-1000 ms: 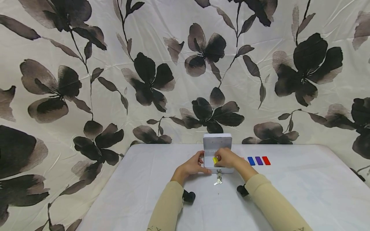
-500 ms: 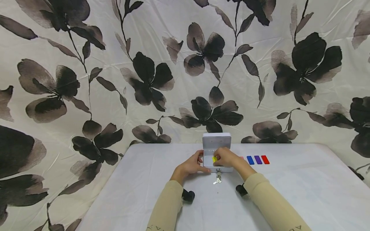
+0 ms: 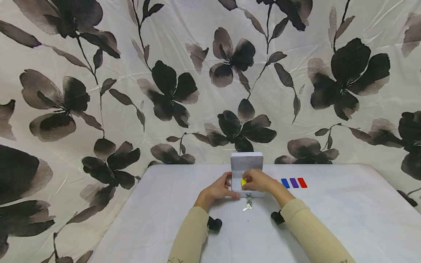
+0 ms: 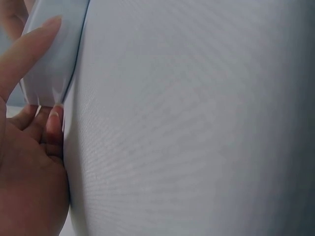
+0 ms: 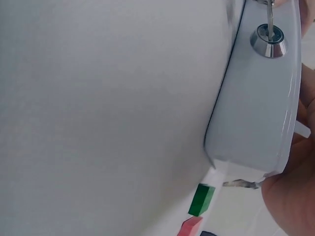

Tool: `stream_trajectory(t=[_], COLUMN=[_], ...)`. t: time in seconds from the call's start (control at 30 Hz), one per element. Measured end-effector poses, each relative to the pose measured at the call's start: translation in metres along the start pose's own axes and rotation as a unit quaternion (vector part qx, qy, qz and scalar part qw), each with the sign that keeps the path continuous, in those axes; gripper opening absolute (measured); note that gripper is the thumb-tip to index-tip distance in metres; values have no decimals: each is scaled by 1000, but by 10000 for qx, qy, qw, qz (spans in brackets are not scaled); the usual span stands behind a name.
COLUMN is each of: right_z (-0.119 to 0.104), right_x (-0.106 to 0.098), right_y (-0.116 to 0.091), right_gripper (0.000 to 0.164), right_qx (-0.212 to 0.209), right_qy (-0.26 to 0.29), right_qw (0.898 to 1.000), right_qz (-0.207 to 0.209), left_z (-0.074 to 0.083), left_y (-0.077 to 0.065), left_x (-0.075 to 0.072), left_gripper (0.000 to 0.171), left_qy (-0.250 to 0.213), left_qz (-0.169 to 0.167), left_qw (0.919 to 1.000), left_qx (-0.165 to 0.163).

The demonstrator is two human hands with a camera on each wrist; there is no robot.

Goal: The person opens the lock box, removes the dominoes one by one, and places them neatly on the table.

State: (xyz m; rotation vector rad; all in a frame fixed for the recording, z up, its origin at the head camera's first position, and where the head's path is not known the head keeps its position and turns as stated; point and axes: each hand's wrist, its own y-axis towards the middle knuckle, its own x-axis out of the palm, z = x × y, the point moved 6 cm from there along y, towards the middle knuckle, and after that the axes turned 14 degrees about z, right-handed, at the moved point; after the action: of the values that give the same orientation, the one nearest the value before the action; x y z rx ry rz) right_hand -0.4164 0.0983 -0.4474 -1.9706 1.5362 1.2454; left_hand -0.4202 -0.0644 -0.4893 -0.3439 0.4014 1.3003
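Observation:
A small white cash box [image 3: 247,162] stands on the table with its lid raised. My left hand [image 3: 217,188] holds its left front corner, the thumb along the front face and the other fingers at the side wall, as the left wrist view shows. Inside the box, my right hand [image 3: 258,180] pinches a yellow block [image 3: 243,182], partly covered by the fingers. Keys [image 3: 248,204] hang from the front lock [image 5: 269,40], one of them inserted. In the right wrist view, the box hides the block and most of the right hand's fingers.
Right of the box lies a row of flat blocks: green [image 5: 201,199], pink [image 5: 189,226], blue [image 3: 285,183], purple [image 3: 294,183] and red [image 3: 302,182]. The right forearm partly covers this row. A floral cloth [image 3: 184,44] hangs behind the white table [image 3: 148,219].
The yellow block has shifted very slightly left inside the box with the right fingers. The left hand keeps its place at the box corner, and the lid stays raised.

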Motion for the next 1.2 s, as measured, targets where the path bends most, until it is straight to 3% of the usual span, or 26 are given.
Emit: stream_trajectory(t=[0.33, 0.5, 0.67, 1.07, 1.2], right_z=[9, 13, 10, 15, 22], right_x=[-6, -13, -28, -68, -82], right_y=[-4, -10, -19, -51, -63], right_gripper=[33, 31, 31, 39, 35], right_qx=[-29, -49, -214, -19, -208], right_qy=[504, 512, 364, 165, 142], right_qw=[9977, 9964, 9955, 9956, 9942], right_qz=[463, 679, 853, 923, 1050], left_z=[1, 2, 2, 1, 2], left_y=[-1, -1, 0, 2, 1], left_x=[2, 3, 3, 0, 1], left_gripper=[93, 91, 90, 93, 93], left_qy=[72, 65, 51, 95, 58], left_qz=[11, -29, -29, 47, 21], left_qw=[10000, 9999, 9998, 9998, 9998], left_qx=[-36, 114, 180, 191, 204])
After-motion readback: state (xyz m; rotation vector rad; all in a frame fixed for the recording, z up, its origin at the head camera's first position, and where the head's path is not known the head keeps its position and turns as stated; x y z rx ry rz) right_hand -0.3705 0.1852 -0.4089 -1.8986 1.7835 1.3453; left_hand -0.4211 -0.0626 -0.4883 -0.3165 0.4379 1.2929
